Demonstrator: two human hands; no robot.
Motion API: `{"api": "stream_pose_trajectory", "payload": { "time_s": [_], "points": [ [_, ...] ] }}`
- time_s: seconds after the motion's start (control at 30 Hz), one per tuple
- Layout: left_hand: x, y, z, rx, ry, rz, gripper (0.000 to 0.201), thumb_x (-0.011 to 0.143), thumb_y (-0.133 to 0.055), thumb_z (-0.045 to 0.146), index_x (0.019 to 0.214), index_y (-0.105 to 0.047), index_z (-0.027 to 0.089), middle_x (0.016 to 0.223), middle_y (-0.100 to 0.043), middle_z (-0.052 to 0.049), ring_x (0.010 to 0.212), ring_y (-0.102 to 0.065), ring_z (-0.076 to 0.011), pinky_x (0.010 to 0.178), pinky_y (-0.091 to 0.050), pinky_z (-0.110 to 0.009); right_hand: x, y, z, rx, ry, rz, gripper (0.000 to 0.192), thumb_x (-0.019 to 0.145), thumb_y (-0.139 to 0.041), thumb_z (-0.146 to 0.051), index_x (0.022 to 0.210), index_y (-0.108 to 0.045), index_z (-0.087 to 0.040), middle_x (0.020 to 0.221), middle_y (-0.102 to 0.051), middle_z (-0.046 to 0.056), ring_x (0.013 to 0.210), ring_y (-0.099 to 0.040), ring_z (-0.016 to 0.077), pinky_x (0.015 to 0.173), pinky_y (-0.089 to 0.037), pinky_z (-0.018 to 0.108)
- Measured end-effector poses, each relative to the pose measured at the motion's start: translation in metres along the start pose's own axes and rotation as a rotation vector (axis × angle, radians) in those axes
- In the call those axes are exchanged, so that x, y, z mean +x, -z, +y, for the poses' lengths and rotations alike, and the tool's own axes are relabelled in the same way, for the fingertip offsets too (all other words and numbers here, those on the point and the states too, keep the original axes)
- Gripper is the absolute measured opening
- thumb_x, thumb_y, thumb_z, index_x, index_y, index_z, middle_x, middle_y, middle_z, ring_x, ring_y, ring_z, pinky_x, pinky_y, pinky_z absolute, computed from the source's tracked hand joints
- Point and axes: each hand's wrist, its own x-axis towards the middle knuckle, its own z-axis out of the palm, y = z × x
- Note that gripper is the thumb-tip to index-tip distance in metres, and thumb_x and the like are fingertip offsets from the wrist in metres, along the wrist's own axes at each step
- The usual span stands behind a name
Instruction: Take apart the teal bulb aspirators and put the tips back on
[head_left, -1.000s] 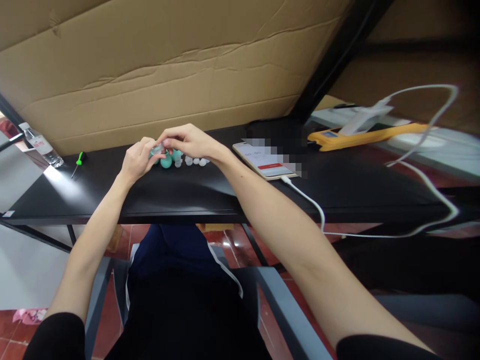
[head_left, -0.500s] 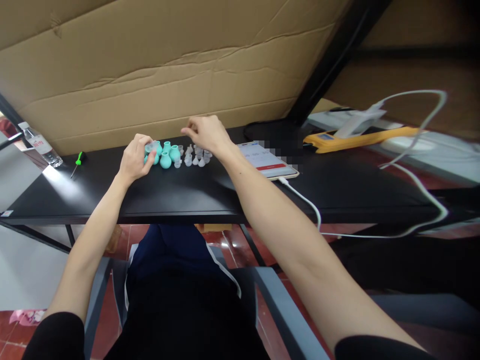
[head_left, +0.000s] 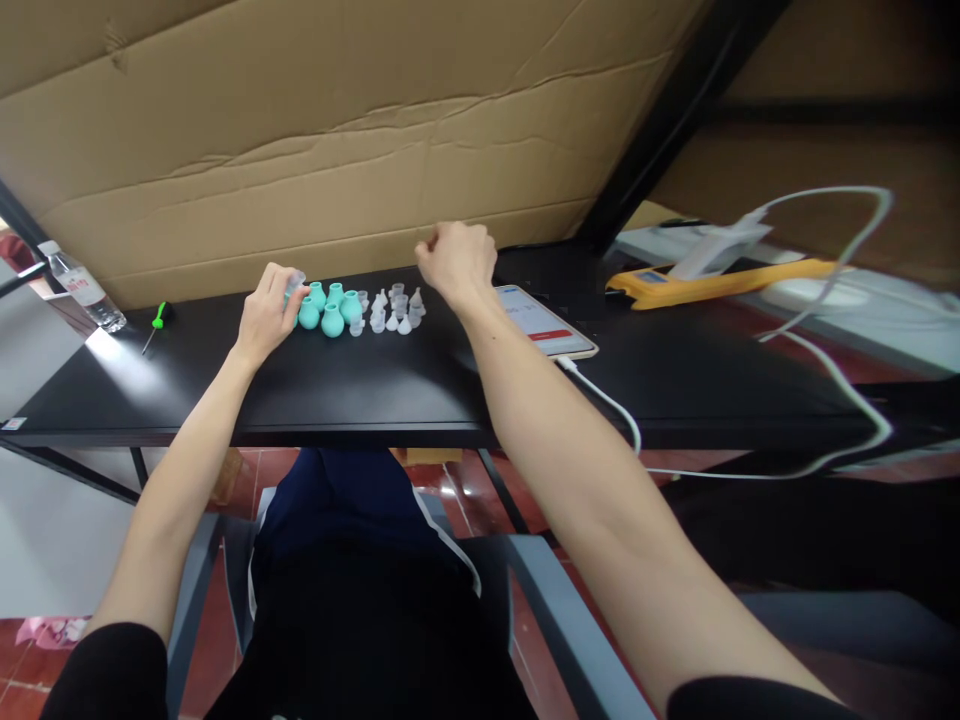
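Head view, one black table [head_left: 375, 390]. Left hand [head_left: 264, 315]: fingers pinched on a small clear cap [head_left: 294, 281] beside a cluster of teal bulbs [head_left: 328, 308], at the table's far edge. Right hand [head_left: 456, 262]: loosely curled above the table, holding nothing visible, between a group of clear caps [head_left: 394, 310] and a phone [head_left: 546, 322]. Handling, judged: bulbs look soft, light and squeezable, best taken at the round belly; caps look light, stiff and easily tipped, best pinched by the sides. Also present: green screwdriver [head_left: 156, 324], water bottle [head_left: 81, 290], white cable [head_left: 622, 410].
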Motion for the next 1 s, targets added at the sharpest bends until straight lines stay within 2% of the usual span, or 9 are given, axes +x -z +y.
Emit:
{"api": "stream_pose_trajectory", "payload": {
  "time_s": [0.1, 0.23, 0.4, 0.6, 0.7, 0.83, 1.0],
  "points": [
    [0.001, -0.002, 0.001, 0.048, -0.030, 0.008, 0.074, 0.122, -0.041, 0.091, 0.125, -0.074, 0.025, 0.118, -0.080, -0.010, 0.107, -0.081, -0.0251, 0.095, -0.064, -0.035, -0.007, 0.005, -0.009, -0.123, -0.140, -0.067, 0.042, 0.118, -0.070, -0.033, 0.141, -0.084, -0.001, 0.136, -0.079, 0.043, 0.141, -0.075, 0.0621, 0.124, -0.057, 0.083],
    [0.002, -0.003, 0.000, 0.123, -0.073, 0.017, 0.075, 0.126, -0.033, 0.087, 0.120, -0.072, 0.024, 0.112, -0.082, -0.010, 0.101, -0.081, -0.0235, 0.088, -0.060, -0.034, -0.014, 0.008, -0.023, -0.255, -0.261, -0.228, 0.048, 0.116, -0.068, -0.013, 0.160, -0.075, 0.004, 0.158, -0.074, 0.043, 0.151, -0.075, 0.0534, 0.131, -0.058, 0.066],
    [0.003, -0.003, -0.001, 0.124, -0.132, 0.031, 0.075, 0.127, -0.029, 0.084, 0.119, -0.072, 0.023, 0.109, -0.083, -0.010, 0.098, -0.081, -0.0230, 0.087, -0.059, -0.034, -0.015, 0.011, -0.025, -0.317, -0.264, -0.361, 0.045, 0.115, -0.071, -0.015, 0.155, -0.081, 0.002, 0.157, -0.077, 0.040, 0.153, -0.077, 0.0513, 0.126, -0.064, 0.059],
    [0.003, -0.002, 0.000, 0.104, -0.139, -0.030, 0.072, 0.128, -0.032, 0.081, 0.125, -0.073, 0.022, 0.115, -0.084, -0.011, 0.105, -0.083, -0.0229, 0.088, -0.059, -0.032, -0.009, 0.005, -0.016, -0.322, -0.194, -0.387, 0.045, 0.117, -0.070, -0.019, 0.158, -0.081, -0.005, 0.158, -0.079, 0.035, 0.152, -0.078, 0.0473, 0.127, -0.063, 0.054],
    [0.002, -0.002, 0.000, 0.098, -0.143, -0.047, 0.073, 0.129, -0.032, 0.081, 0.127, -0.074, 0.021, 0.116, -0.084, -0.011, 0.106, -0.083, -0.0230, 0.086, -0.059, -0.032, -0.005, 0.002, -0.011, -0.317, -0.157, -0.388, 0.043, 0.116, -0.071, -0.021, 0.155, -0.085, -0.009, 0.159, -0.080, 0.032, 0.153, -0.078, 0.0461, 0.129, -0.063, 0.056],
    [0.002, -0.003, -0.003, 0.089, -0.156, -0.050, 0.077, 0.128, -0.029, 0.083, 0.129, -0.074, 0.021, 0.117, -0.083, -0.012, 0.106, -0.083, -0.0236, 0.084, -0.059, -0.032, -0.004, 0.001, -0.008, -0.323, -0.180, -0.357, 0.043, 0.113, -0.073, -0.022, 0.151, -0.087, -0.006, 0.156, -0.081, 0.033, 0.148, -0.080, 0.0486, 0.126, -0.066, 0.061],
    [0.001, -0.004, -0.009, 0.070, -0.133, -0.041, 0.078, 0.126, -0.031, 0.086, 0.124, -0.075, 0.022, 0.114, -0.081, -0.011, 0.102, -0.080, -0.0241, 0.094, -0.064, -0.037, -0.007, 0.005, -0.013, -0.334, -0.218, -0.353, 0.046, 0.111, -0.074, -0.020, 0.152, -0.086, -0.003, 0.157, -0.080, 0.036, 0.149, -0.079, 0.0517, 0.126, -0.065, 0.062]
  ]
}}
